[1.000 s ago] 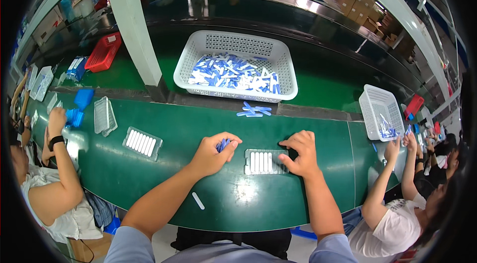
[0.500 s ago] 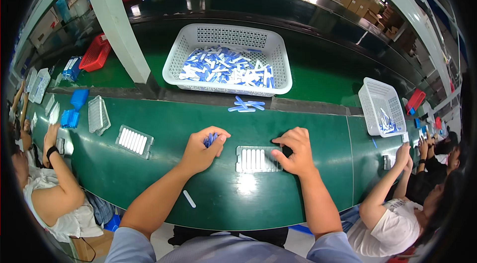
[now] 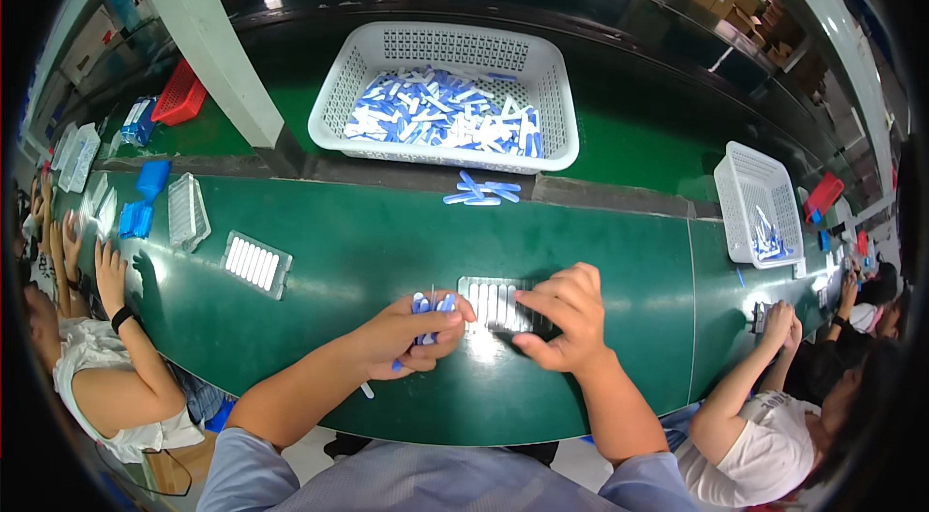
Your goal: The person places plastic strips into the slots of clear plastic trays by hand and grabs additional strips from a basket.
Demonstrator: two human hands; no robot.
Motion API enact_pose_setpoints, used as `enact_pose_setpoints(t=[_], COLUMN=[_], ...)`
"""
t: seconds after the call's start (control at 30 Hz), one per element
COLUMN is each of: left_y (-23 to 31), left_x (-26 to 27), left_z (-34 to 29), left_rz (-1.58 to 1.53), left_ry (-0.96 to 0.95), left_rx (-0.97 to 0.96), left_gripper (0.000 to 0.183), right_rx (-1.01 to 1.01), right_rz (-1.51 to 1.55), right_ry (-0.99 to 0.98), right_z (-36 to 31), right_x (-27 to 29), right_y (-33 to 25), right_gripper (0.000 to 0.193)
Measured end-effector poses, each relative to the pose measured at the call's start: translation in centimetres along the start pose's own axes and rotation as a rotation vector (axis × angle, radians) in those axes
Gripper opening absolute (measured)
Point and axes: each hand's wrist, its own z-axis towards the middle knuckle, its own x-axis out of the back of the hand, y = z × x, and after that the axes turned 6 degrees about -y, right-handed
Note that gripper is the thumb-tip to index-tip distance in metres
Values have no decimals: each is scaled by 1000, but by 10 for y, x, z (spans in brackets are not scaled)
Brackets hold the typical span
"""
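My left hand (image 3: 411,333) is closed around a bunch of short, flat blue-and-white sticks (image 3: 433,307), their rounded ends poking up past the fingers. Its fingertips reach the left edge of a clear plastic tray (image 3: 527,320) with slots. White sticks (image 3: 494,304) lie side by side in the tray's left part. Over the tray's right part hovers my right hand (image 3: 569,318), thumb and forefinger apart, nothing visible between them; it hides that end. A single white stick (image 3: 367,390) lies by my left forearm, which partly covers it.
A white basket (image 3: 445,159) heaped with blue-and-white sticks stands beyond the bench edge, loose sticks (image 3: 479,190) in front. A filled tray (image 3: 256,265) and an upright stack of trays (image 3: 188,212) are at left. Co-workers sit both sides; a smaller basket (image 3: 764,260) is at right.
My left hand has moved right and nearer, up to the tray, turning so the sticks show. My right hand has shifted slightly nearer, its fingers lifted over the tray. The view has tilted a little.
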Motion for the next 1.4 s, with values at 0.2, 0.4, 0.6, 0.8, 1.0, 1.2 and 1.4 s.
enact_pose_setpoints(t=[0.2,0.4,0.6,0.8,1.0,1.2,1.4], left_y=[-14,-31,-44,-57,-76,-90,-85], left_x=[-25,-52,-48,-47,-49,-46,-52], left_z=[3,1,-11,-6,0,1,-6], left_rz=[-230,-204,-284,-376,-185,-190,-115], left_ry=[76,283,173,198,188,202,200], left_rx=[-125,-184,-310,-215,-205,-245,-324], left_gripper=[14,20,16,16,12,14,13], right_rx=[-38,-76,-88,-72,-70,99,114], right_rz=[136,258,315,383,420,257,275], right_ry=[95,-20,-54,-156,-226,-216,-255], right_z=[4,-4,-2,-5,-6,-9,-5], right_x=[-24,-40,-31,-27,-23,-25,-23], right_y=[-68,-64,-52,-66,-63,-58,-61], right_gripper=[95,111,116,116,93,107,98])
